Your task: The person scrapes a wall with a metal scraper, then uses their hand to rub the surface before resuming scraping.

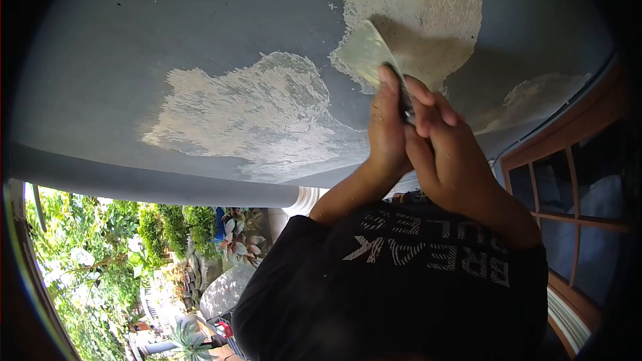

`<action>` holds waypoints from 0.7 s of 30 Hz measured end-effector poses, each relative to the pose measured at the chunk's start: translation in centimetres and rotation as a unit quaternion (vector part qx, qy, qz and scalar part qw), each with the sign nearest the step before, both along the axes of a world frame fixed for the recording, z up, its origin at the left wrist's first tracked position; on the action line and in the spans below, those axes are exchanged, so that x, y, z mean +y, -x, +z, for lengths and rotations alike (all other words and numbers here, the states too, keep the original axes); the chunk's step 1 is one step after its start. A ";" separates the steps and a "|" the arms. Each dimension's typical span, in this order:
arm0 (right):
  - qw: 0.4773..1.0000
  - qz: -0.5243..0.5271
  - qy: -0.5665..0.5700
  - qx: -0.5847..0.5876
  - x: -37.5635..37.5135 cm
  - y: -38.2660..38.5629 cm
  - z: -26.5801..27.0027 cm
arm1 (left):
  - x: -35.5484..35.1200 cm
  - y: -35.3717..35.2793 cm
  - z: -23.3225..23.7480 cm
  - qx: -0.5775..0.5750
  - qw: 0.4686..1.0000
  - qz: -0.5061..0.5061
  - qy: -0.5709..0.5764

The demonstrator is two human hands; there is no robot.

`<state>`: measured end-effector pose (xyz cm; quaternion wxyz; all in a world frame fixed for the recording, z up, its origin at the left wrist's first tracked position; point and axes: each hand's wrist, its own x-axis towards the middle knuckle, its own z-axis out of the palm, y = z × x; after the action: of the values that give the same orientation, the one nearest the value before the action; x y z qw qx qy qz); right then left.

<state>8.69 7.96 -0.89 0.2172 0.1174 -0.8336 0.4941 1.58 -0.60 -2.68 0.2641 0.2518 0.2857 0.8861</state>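
Observation:
A wide-bladed scraper [368, 53] has its pale, shiny blade against the grey painted surface [221, 20], at the edge of a bare patch [421, 0]. My left hand [388, 120] is closed round the scraper's dark handle, with a finger or thumb extended toward the blade. From the other side my right hand [445, 140] also grips the handle, its fingers close against the left hand. Most of the handle is hidden by the hands. A second bare, rough patch [254, 113] lies left of the blade.
A smaller scraped patch [535, 93] shows at the right. Beyond it are a brown-framed window [575, 180] and a thin cable along the edge. A grey beam [154, 177] with a white column top [304, 199] borders the surface. Green garden plants [87, 247] fill the lower left.

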 end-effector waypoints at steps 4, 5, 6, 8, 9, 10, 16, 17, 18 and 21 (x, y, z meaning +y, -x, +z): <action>1.000 0.002 0.022 -0.010 0.1 0.2 -0.7 | -0.1 0.6 -0.1 0.012 1.000 0.020 0.021; 1.000 0.007 0.027 0.008 0.0 -0.2 -0.7 | -0.1 0.2 -0.1 0.009 1.000 0.008 0.016; 1.000 -0.003 0.019 0.018 -0.1 -0.3 -0.6 | 0.0 -0.1 0.0 0.008 1.000 -0.004 0.011; 0.999 -0.024 0.001 0.035 -0.3 -0.4 -0.3 | 0.1 0.0 0.0 0.002 1.000 -0.008 -0.007; 1.000 -0.016 -0.001 0.008 -0.3 -0.3 -0.5 | 0.0 0.3 -0.1 0.012 1.000 0.006 0.009; 1.000 -0.009 -0.001 -0.020 -0.3 0.0 -0.8 | -0.3 0.6 -0.4 0.021 0.999 0.018 0.026; 1.000 -0.001 -0.004 0.000 -0.2 -0.3 0.1 | 0.0 -0.3 0.0 -0.007 1.000 0.000 -0.001; 1.000 -0.006 -0.015 -0.002 -0.4 -0.2 0.0 | -0.2 -0.2 -0.1 -0.001 1.000 0.004 0.001; 1.000 -0.015 -0.019 -0.014 -0.6 -0.2 -0.2 | -0.4 0.0 -0.3 0.003 1.000 0.007 0.004; 1.000 -0.003 -0.014 -0.005 -0.1 -0.3 -0.3 | -0.3 -0.2 -0.2 0.010 1.000 0.008 0.007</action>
<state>9.01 7.89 -1.17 0.2129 0.1159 -0.8418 0.4823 1.73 -0.91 -2.86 0.2561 0.2564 0.2963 0.8837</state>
